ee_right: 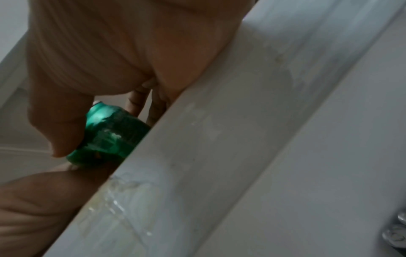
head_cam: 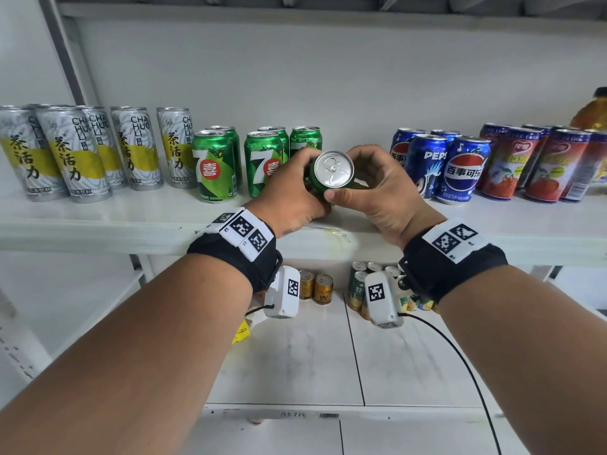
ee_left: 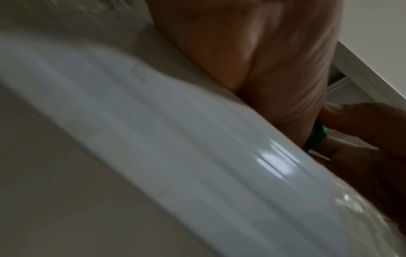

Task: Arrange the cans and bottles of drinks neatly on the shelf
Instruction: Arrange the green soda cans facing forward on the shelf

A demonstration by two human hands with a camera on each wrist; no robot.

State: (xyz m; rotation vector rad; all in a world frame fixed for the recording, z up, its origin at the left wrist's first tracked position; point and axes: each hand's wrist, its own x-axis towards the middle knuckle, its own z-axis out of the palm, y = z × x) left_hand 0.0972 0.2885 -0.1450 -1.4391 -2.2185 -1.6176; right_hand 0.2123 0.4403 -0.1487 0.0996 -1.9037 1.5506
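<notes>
A green can point(head_cam: 333, 169) with a silver top leans towards me over the front of the white shelf point(head_cam: 98, 221), in the gap between the green 7-Up cans point(head_cam: 215, 165) and the blue Pepsi cans point(head_cam: 460, 169). My left hand point(head_cam: 292, 188) grips its left side and my right hand point(head_cam: 371, 188) grips its right side, thumb in front. The green can point(ee_right: 110, 137) shows in the right wrist view behind the shelf edge point(ee_right: 219, 139), and as a green sliver of can point(ee_left: 316, 137) in the left wrist view. Its base is hidden.
Tall silver-and-yellow tea cans point(head_cam: 75, 152) fill the shelf's left end; red fruit-drink cans point(head_cam: 538, 165) and an orange bottle point(head_cam: 594, 113) stand at the right. On the lower shelf point(head_cam: 295, 356) are small gold cans point(head_cam: 315, 287) and green-labelled cans point(head_cam: 361, 284).
</notes>
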